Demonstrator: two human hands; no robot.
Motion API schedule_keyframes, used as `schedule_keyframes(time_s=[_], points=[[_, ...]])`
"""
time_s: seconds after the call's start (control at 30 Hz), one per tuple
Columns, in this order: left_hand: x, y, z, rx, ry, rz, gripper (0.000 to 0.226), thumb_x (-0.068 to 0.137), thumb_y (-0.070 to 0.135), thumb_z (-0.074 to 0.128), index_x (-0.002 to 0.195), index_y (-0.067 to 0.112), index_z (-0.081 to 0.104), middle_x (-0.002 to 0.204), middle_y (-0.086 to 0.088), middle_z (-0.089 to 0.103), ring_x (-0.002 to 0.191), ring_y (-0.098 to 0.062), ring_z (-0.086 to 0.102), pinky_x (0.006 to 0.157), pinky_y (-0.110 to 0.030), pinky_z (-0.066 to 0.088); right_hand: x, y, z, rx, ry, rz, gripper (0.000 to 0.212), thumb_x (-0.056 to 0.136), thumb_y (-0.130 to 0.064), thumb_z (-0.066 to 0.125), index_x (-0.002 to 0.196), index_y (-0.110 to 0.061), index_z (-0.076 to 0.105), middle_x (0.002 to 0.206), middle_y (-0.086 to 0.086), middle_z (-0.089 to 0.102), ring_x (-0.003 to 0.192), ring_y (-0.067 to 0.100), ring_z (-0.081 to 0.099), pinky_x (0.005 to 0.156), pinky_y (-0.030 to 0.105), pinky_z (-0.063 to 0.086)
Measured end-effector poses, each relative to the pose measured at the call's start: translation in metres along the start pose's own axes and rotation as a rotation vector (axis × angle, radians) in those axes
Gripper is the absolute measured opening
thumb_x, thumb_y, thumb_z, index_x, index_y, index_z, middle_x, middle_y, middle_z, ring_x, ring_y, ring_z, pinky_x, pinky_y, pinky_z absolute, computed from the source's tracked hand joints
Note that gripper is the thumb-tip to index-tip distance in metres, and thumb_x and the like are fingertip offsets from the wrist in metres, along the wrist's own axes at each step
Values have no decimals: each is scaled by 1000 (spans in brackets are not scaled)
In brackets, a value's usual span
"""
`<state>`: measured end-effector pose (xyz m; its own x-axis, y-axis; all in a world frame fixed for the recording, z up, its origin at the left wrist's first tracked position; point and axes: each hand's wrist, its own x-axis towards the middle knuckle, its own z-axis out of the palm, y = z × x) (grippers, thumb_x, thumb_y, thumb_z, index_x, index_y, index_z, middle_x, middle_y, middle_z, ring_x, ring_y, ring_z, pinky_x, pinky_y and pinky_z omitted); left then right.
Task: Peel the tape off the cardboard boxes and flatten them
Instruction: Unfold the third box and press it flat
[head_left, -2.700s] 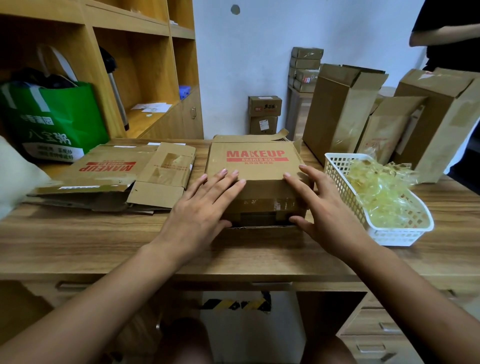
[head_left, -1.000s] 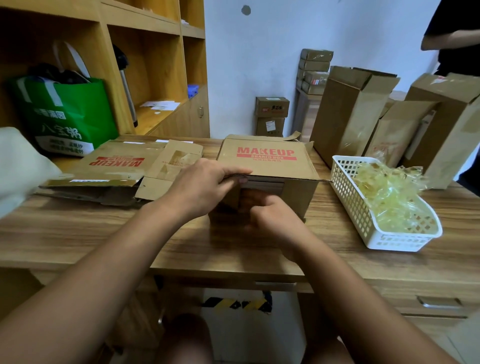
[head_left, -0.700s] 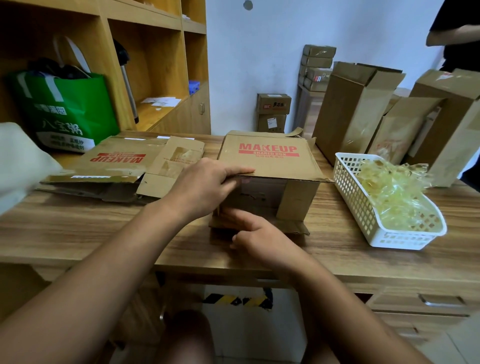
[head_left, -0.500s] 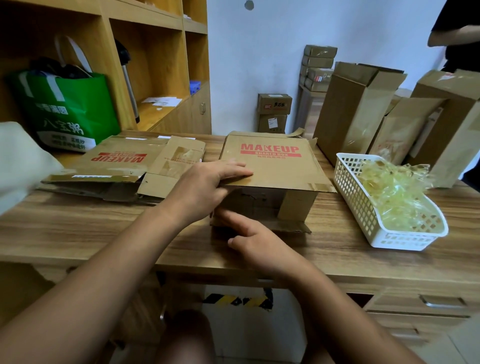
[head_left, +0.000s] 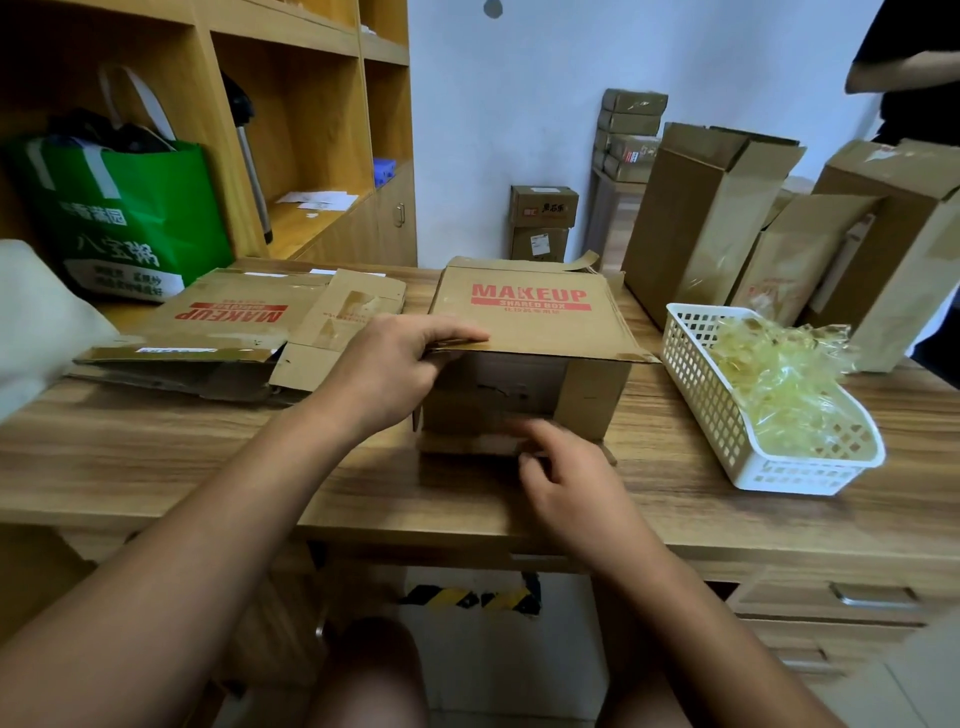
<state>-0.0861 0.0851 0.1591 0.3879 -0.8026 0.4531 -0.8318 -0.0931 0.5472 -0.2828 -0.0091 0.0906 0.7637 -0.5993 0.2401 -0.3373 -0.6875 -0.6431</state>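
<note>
Head view: MAKEUP box (head_left: 530, 322) is sitting on the wooden desk (head_left: 156, 457), its near end open and the top flap sticking out. Left hand (head_left: 395, 374) is gripping that top flap at its near left corner, thumb on top, fingers curled under. Right hand (head_left: 566, 478) is at the box's low front flap, fingers bent and motion-blurred; cannot tell whether it is pinching anything. Flattened boxes (head_left: 234, 322) are lying left of the box. White basket (head_left: 701, 395) of crumpled tape (head_left: 779, 374) is sitting to its right.
</note>
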Motion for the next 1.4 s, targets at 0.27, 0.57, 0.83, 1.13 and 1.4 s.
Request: schedule_keyframes(time_s=[0.27,0.57,0.83,1.13,1.4], points=[[1,4,4,14,4,4,45,93,5,61,120,40,71,129,5,67,123,-17,59,106,-38,48,13,7,4,-77,-93,87,60,100,-20,48,156,-34,34,163,-6,31,103,9,65,78,17,46],[1,7,4,45,15,-10,41,96,7,59,121,37,71,130,3,67,122,-20,59,103,-39,50,10,1,15,-97,-79,171,73,102,-22,46,163,-26,6,171,-4,0,155,11,13,117,23,20],[0,10,4,57,24,-38,43,96,6,57,123,35,70,128,-1,68,118,-23,60,96,-43,53,-22,25,16,349,154,207,75,100,-13,52,161,-36,13,165,-9,24,146,-3,23,112,2,20],[0,12,5,92,35,-35,40,97,10,58,124,36,69,128,0,68,116,-23,59,94,-42,54,-13,53,-7,1118,297,448,65,96,12,40,154,-18,39,146,4,51,111,18,71,84,29,59],[2,11,9,84,32,-34,38,97,13,58,123,38,69,126,2,69,113,-23,61,89,-42,56,2,37,-14,405,40,420,44,103,-15,49,146,-23,50,111,-5,70,72,-9,66,61,8,50]])
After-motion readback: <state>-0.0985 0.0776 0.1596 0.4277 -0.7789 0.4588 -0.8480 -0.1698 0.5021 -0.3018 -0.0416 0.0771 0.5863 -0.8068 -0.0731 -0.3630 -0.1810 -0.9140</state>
